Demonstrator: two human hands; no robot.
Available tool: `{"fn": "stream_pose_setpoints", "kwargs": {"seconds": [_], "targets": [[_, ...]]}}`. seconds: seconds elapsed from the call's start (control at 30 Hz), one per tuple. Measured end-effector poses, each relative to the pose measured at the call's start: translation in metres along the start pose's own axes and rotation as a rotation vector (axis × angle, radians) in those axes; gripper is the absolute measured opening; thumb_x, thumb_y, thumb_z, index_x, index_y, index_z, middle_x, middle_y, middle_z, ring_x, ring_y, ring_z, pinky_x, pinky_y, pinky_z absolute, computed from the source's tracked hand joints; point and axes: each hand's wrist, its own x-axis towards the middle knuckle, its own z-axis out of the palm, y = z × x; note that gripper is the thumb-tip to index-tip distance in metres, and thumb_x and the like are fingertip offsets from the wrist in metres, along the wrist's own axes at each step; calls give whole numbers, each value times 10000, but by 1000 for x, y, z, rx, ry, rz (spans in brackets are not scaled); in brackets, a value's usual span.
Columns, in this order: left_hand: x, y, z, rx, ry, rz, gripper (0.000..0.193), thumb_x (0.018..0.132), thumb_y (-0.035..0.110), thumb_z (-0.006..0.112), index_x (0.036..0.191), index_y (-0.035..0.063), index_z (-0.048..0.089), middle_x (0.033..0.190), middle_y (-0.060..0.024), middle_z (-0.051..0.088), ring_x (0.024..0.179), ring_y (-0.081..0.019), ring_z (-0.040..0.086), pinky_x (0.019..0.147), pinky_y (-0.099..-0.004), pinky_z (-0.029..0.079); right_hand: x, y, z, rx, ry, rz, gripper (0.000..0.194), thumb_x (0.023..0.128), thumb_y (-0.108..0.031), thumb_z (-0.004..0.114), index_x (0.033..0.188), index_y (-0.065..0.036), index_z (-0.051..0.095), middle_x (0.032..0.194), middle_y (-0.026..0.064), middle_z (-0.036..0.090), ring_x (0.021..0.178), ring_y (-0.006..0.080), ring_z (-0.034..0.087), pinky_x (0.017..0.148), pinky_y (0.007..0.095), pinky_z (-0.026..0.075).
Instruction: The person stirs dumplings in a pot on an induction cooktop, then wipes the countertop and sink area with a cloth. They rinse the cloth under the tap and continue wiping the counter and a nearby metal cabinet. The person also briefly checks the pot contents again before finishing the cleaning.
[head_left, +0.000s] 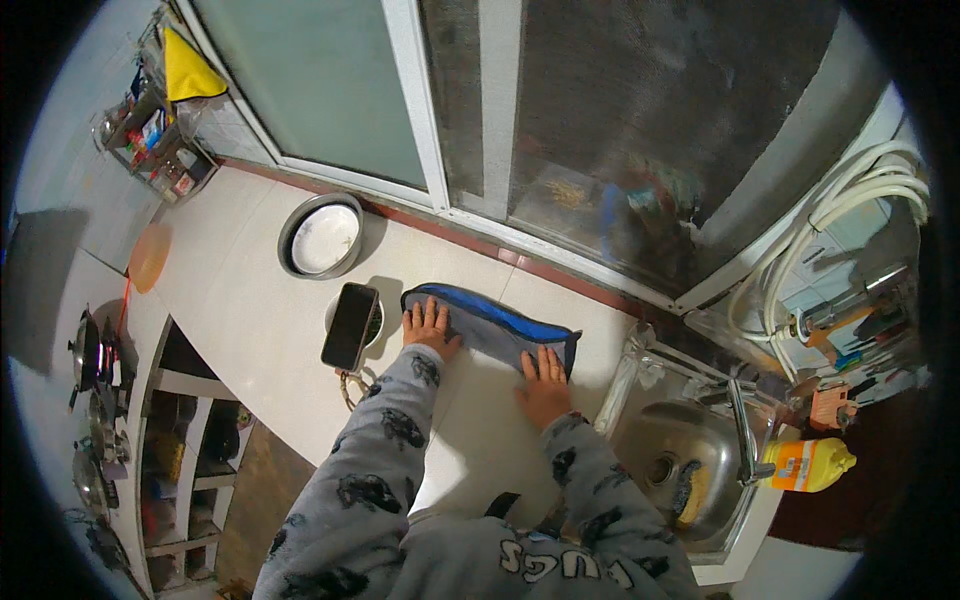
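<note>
A folded grey and blue cloth (491, 326) with dark edging lies on the pale tiled counter (480, 405). My left hand (429, 328) rests flat on its left end, fingers spread. At the cloth's right end, my right hand (546, 386) has its fingertips on the near edge, while the palm lies over the counter. Neither hand grips anything. Just left of my left hand, a smartphone (351, 324) with a dark screen leans over a white bowl (377, 330), hiding most of it. A braided cord (351, 386) hangs from the phone's lower end.
A grey metal pot (283, 251) with a white inner dish (325, 238) stands near the window frame (352, 174). To the right is a steel sink (645, 442) holding a sponge (694, 495), with a faucet (739, 420) and yellow bottle (806, 465). A rack (154, 150) fills the far-left corner.
</note>
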Motion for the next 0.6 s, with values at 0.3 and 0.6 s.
{"fn": "stream_pose_setpoints", "kwargs": {"seconds": [0.3, 0.6], "targets": [[-92, -23, 29, -44, -27, -58, 810, 806, 543, 528, 1431, 108, 251, 1511, -169, 110, 1379, -398, 96, 1113, -460, 107, -63, -42, -3, -13, -40, -78, 744, 722, -312, 681, 1364, -102, 368, 1409, 229, 308, 1299, 385, 301, 1059, 487, 256], [-166, -34, 46, -30, -30, 39, 783, 808, 470, 535, 1425, 86, 244, 1497, -194, 132, 1368, -422, 111, 1104, -470, 138, -131, -78, -9, -48, -159, -7, 714, 754, -327, 640, 1374, -121, 353, 1439, 192, 277, 1332, 354, 252, 1073, 478, 224]]}}
